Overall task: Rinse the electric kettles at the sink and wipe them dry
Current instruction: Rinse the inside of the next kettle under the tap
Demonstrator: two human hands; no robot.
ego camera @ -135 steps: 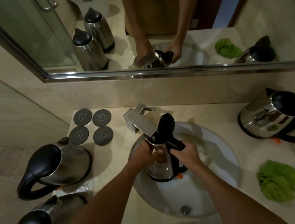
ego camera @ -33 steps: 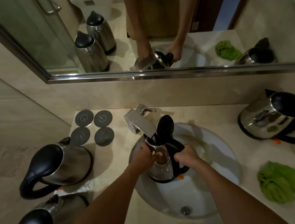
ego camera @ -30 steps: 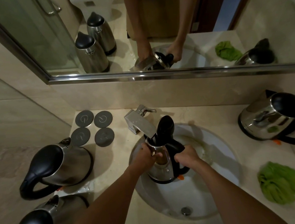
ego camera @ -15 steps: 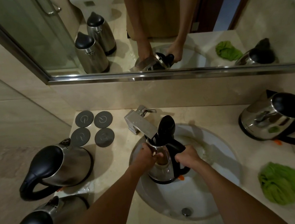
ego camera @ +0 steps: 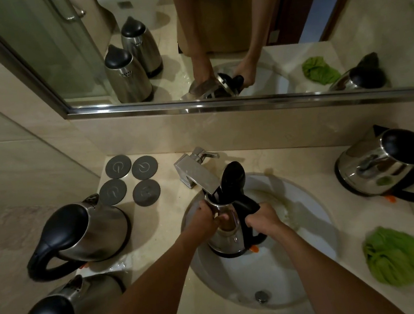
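Note:
A steel kettle [ego camera: 229, 239] with a black handle stands upright in the white sink [ego camera: 312, 255], its black lid [ego camera: 231, 179] raised, its mouth right under the square faucet spout [ego camera: 197, 174]. My left hand [ego camera: 205, 220] grips the kettle's steel body near the rim. My right hand [ego camera: 262, 219] grips its black handle. Two more steel kettles stand on the counter at the left, one further back [ego camera: 80, 233] and one at the near edge [ego camera: 63, 312]. A further kettle [ego camera: 388, 168] stands at the right. A green cloth [ego camera: 392, 255] lies crumpled on the counter at the right.
Four dark round kettle bases [ego camera: 132, 180] lie on the counter at the back left. A mirror [ego camera: 213, 40] runs along the wall behind the sink. The sink drain [ego camera: 261, 296] is near the front. The beige counter [ego camera: 164, 241] looks wet beside the left kettles.
Barely anything differs: both hands keep hold of the kettle under the spout, and the view has shifted only slightly.

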